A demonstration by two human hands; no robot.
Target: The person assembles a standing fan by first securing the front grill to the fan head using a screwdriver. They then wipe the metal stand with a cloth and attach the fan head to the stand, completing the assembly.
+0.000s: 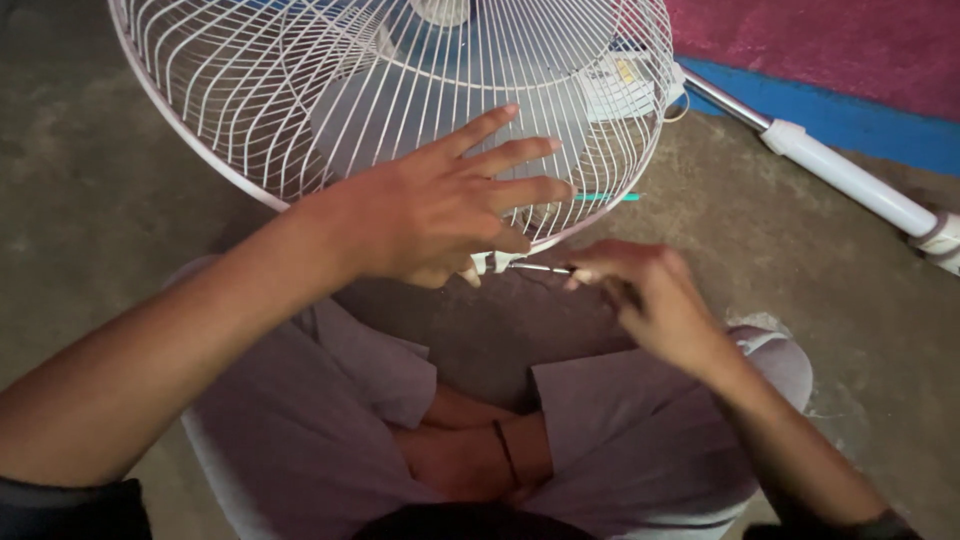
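A white wire fan guard (300,90) lies tilted on the concrete floor in front of my crossed legs. My left hand (440,205) rests flat on its near rim with fingers spread, thumb by a small white clip (490,262) at the rim's lowest point. My right hand (645,290) grips a screwdriver (545,268); its thin metal shaft points left, with the tip at the clip. The handle is hidden in my fist.
The fan's white pole (840,170) runs off to the right across the floor. A blue and magenta mat (860,80) lies at the upper right. A thin teal stick (610,197) shows behind the guard. Bare concrete floor (80,200) is on the left.
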